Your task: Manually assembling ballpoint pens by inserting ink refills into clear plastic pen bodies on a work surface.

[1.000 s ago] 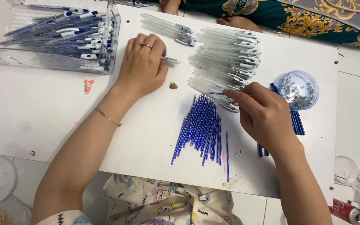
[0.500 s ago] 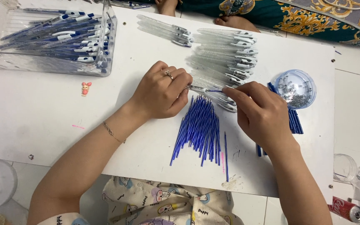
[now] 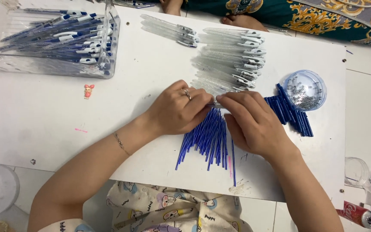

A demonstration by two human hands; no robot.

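Both hands, left point(image 3: 177, 111) and right point(image 3: 250, 121), are pinching one clear pen barrel point(image 3: 216, 104) between closed fingertips above the refills point(image 3: 207, 137). A slipping grip could be dropping it among them, scattering the pile across the worktop point(image 3: 142, 77).

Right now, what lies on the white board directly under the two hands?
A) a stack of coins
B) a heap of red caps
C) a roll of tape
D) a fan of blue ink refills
D: a fan of blue ink refills spreads out beneath the left hand and right hand on the white board.
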